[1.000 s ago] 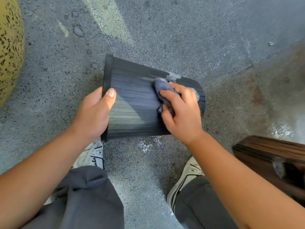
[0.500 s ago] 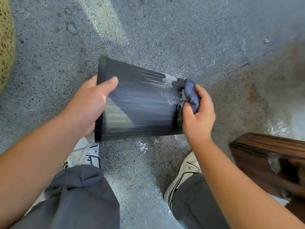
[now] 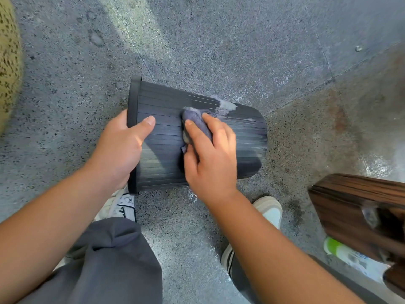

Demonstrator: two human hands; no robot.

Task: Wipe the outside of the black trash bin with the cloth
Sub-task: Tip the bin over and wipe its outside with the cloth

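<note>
The ribbed black plastic trash bin [image 3: 166, 137] is held on its side above the speckled grey stone floor [image 3: 219, 40]. The left hand [image 3: 120, 150] grips its rim, thumb lying across the ribs. The right hand [image 3: 210, 159] presses a crumpled blue-grey cloth [image 3: 196, 122] against the bin's side, beside whitish smears [image 3: 225, 106].

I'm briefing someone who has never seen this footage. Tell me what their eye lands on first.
First, the black ribbed trash bin held on its side over the speckled floor, mid-frame. The right hand presses a grey-blue cloth against its wall, while the left hand grips the rim. Next, whitish smears near the bin's base end, and a dark wooden piece at the right edge.
</note>
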